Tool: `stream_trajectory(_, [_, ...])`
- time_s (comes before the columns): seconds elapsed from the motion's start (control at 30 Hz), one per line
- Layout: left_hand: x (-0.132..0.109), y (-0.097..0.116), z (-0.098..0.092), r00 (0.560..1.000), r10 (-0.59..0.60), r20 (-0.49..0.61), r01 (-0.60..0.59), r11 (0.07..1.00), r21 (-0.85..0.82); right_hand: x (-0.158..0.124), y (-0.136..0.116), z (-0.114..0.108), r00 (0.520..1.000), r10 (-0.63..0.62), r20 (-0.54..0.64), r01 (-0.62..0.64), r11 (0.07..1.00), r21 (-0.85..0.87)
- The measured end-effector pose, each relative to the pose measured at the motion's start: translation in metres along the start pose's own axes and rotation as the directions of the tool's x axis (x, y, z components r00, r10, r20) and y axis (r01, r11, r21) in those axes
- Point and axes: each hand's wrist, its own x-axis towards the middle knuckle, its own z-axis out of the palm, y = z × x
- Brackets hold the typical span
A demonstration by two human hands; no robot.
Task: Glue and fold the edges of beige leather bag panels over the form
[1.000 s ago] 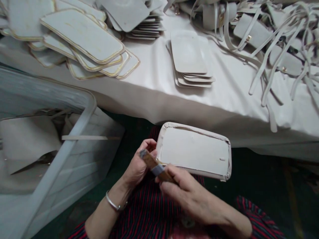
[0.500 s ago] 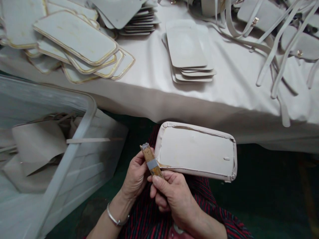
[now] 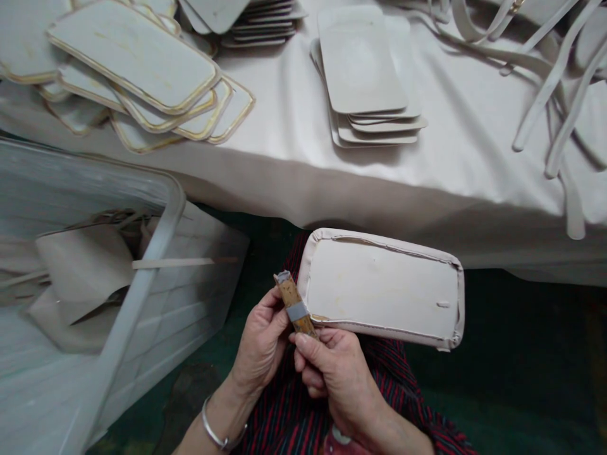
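The left hand [image 3: 263, 338] pinches the panel [image 3: 382, 287] at its corner; the right hand [image 3: 332, 370] grips the stick [image 3: 294, 311]; the panel looks light, fairly stiff, best held by its folded rim.

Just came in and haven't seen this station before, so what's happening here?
A seated person holds a flat pale panel with folded edges over their lap. The left hand grips its near-left corner, and the right hand holds a small stained stick tool against that same corner. On the cloth-covered table lie stacks of similar panels, some yellow-edged, plus loose straps. A plastic bin stands at the left.
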Motion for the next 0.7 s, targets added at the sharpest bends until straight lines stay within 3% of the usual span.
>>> stream_trajectory(0.07, [-0.004, -0.003, 0.000, 0.997, 0.079, -0.008, -0.079, 0.994, 0.075, 0.000, 0.001, -0.002, 1.000, -0.005, -0.026, 0.006, 0.999, 0.048])
stream_trajectory(0.13, [-0.008, -0.006, 0.000, 0.968, 0.248, -0.029, -0.232, 0.937, 0.259, 0.000, 0.000, -0.003, 0.998, -0.006, -0.063, 0.012, 0.995, 0.099])
stream_trajectory(0.23, [-0.009, -0.008, 0.004, 0.846, 0.533, 0.020, -0.438, 0.673, 0.596, 0.002, -0.001, -0.002, 0.994, -0.010, -0.108, 0.027, 0.987, 0.156])
stream_trajectory(0.3, [-0.007, -0.008, 0.008, 0.810, 0.584, 0.053, -0.460, 0.576, 0.676, 0.003, -0.001, -0.001, 0.991, -0.014, -0.133, 0.039, 0.983, 0.181])
stream_trajectory(0.43, [-0.001, -0.006, 0.014, 0.851, 0.524, 0.025, -0.440, 0.686, 0.579, 0.004, 0.007, -0.003, 0.969, -0.050, -0.243, 0.098, 0.977, 0.189])
stream_trajectory(0.57, [0.001, -0.004, 0.017, 0.873, 0.487, 0.020, -0.427, 0.744, 0.514, 0.008, 0.017, -0.008, 0.893, -0.140, -0.428, 0.220, 0.965, 0.143])
stream_trajectory(0.7, [0.000, -0.001, 0.020, 0.896, 0.444, 0.018, -0.385, 0.754, 0.532, 0.018, 0.023, -0.004, 0.822, -0.213, -0.529, 0.331, 0.934, 0.138])
